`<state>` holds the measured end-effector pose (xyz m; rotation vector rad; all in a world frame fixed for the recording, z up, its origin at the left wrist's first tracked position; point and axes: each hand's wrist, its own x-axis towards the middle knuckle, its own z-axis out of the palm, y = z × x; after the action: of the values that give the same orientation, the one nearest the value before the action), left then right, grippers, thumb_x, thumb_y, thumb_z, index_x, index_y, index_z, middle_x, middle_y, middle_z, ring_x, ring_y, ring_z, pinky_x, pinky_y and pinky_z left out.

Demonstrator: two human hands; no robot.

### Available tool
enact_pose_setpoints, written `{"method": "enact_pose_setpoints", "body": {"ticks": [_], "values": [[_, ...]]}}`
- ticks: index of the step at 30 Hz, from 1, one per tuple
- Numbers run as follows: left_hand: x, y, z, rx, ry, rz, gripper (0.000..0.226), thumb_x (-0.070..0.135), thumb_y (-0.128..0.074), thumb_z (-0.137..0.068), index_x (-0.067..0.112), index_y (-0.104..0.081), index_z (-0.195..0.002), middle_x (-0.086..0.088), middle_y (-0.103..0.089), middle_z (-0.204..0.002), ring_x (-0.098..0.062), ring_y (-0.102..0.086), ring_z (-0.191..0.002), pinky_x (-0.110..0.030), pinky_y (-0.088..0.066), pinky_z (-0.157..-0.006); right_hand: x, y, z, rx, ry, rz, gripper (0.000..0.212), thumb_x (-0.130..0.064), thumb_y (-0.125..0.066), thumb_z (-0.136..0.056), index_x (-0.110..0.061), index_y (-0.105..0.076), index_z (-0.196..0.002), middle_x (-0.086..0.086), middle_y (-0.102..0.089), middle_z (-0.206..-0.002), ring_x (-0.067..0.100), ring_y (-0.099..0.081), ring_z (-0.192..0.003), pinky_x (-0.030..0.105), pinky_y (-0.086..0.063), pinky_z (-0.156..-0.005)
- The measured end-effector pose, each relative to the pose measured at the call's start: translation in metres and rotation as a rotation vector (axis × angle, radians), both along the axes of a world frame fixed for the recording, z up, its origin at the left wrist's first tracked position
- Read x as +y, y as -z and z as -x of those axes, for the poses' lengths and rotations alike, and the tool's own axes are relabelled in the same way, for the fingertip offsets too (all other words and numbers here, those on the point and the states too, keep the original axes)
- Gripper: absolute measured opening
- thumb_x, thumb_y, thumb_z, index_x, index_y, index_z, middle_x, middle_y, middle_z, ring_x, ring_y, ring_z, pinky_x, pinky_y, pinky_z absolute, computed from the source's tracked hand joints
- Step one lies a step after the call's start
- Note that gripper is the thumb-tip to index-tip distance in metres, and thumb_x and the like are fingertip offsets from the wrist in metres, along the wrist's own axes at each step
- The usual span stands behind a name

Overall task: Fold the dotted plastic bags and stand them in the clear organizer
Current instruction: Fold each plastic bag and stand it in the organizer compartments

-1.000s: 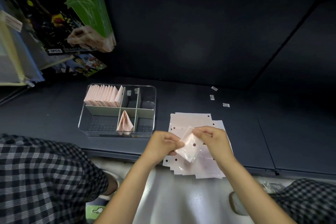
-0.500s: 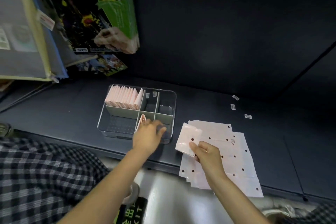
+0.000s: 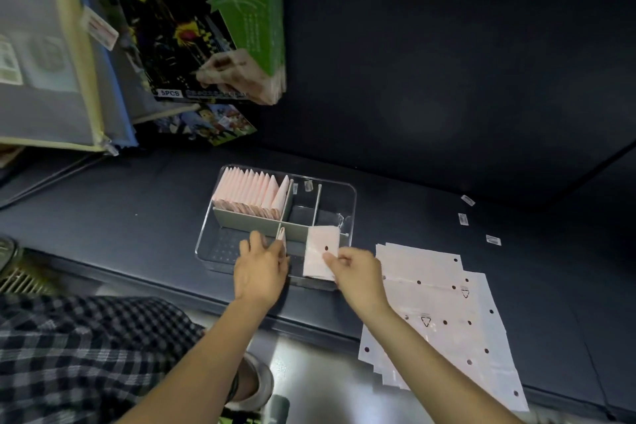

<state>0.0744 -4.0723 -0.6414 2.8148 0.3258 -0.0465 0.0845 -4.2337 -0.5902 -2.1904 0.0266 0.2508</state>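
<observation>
Now my right hand (image 3: 358, 272) pinches the pale, dotted folded bag (image 3: 321, 251), moved over the organizer (image 3: 347, 203); left hand (image 3: 263, 268) holds back stood bags (image 3: 282, 239) at 9 o'clock.

Left hand (image 3: 263, 270) covers most of the folded bag (image 3: 283, 240) in the clear organizer's (image 3: 347, 217) near middle compartment; only its top edge shows. Left fingertips hidden; contact unclear. Right forearm overlaps the near-left part of the flat bag stack (image 3: 457, 313). Green package (image 3: 220, 21) cut off at top edge, blurred. Three small labels (image 3: 463, 218) unreadable.
</observation>
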Motion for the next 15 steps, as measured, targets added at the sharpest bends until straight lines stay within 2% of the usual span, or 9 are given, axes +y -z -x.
{"method": "enact_pose_setpoints", "body": {"ticks": [2, 4, 6, 8, 11, 15], "values": [[0.003, 0.000, -0.001, -0.024, -0.047, 0.128, 0.015, 0.022, -0.053, -0.091, 0.018, -0.062, -0.102, -0.004, -0.039, -0.109, -0.022, -0.041, -0.099, -0.033, -0.046, -0.073, 0.020, 0.000, -0.014, -0.056, -0.048, 0.159, 0.046, -0.022, -0.058, -0.087, -0.011, -0.036, -0.049, 0.003, -0.035, -0.048, 0.020, -0.035, -0.055, 0.031, -0.022, -0.054], [0.004, 0.001, -0.002, -0.038, -0.096, 0.253, 0.011, 0.017, -0.055, -0.090, 0.018, -0.064, -0.097, -0.002, -0.042, -0.107, -0.021, -0.049, -0.094, -0.031, -0.045, -0.068, 0.038, 0.004, -0.023, -0.066, -0.088, 0.295, 0.042, -0.020, -0.054, -0.086, -0.014, -0.038, -0.049, 0.002, -0.042, -0.051, 0.025, -0.044, -0.059, 0.028, -0.027, -0.054], [0.004, 0.003, -0.002, -0.054, -0.136, 0.336, 0.011, 0.015, -0.056, -0.088, 0.020, -0.064, -0.093, -0.001, -0.045, -0.106, -0.022, -0.055, -0.088, -0.030, -0.044, -0.068, 0.052, 0.010, -0.029, -0.039, -0.125, 0.417, 0.027, -0.015, -0.050, -0.086, -0.011, -0.054, -0.059, 0.012, -0.060, -0.069, 0.031, -0.057, -0.071, 0.027, -0.034, -0.057], [0.005, 0.006, -0.001, -0.074, -0.156, 0.376, 0.012, 0.014, -0.058, -0.087, 0.022, -0.064, -0.092, 0.001, -0.047, -0.104, -0.023, -0.057, -0.085, -0.028, -0.041, -0.067, 0.063, 0.014, -0.031, -0.017, -0.131, 0.511, 0.020, -0.009, -0.047, -0.086, -0.004, -0.066, -0.081, 0.017, -0.067, -0.090, 0.035, -0.063, -0.086, 0.030, -0.040, -0.063], [0.006, 0.009, -0.001, -0.085, -0.163, 0.403, 0.014, 0.014, -0.059, -0.086, 0.022, -0.064, -0.096, 0.001, -0.050, -0.099, -0.025, -0.059, -0.086, -0.029, -0.040, -0.067, 0.073, 0.023, -0.030, 0.017, -0.111, 0.562, 0.021, -0.010, -0.048, -0.089, -0.004, -0.066, -0.098, 0.017, -0.067, -0.103, 0.036, -0.062, -0.097, 0.034, -0.047, -0.070], [0.007, 0.010, -0.001, -0.156, -0.184, 0.459, 0.012, 0.021, -0.055, -0.091, 0.024, -0.065, -0.097, 0.000, -0.055, -0.096, -0.026, -0.059, -0.083, -0.029, -0.038, -0.065, 0.080, 0.031, -0.025, 0.022, -0.168, 0.598, 0.027, -0.022, -0.045, -0.095, -0.006, -0.065, -0.103, 0.017, -0.066, -0.107, 0.037, -0.062, -0.100, 0.035, -0.048, -0.072]]}}
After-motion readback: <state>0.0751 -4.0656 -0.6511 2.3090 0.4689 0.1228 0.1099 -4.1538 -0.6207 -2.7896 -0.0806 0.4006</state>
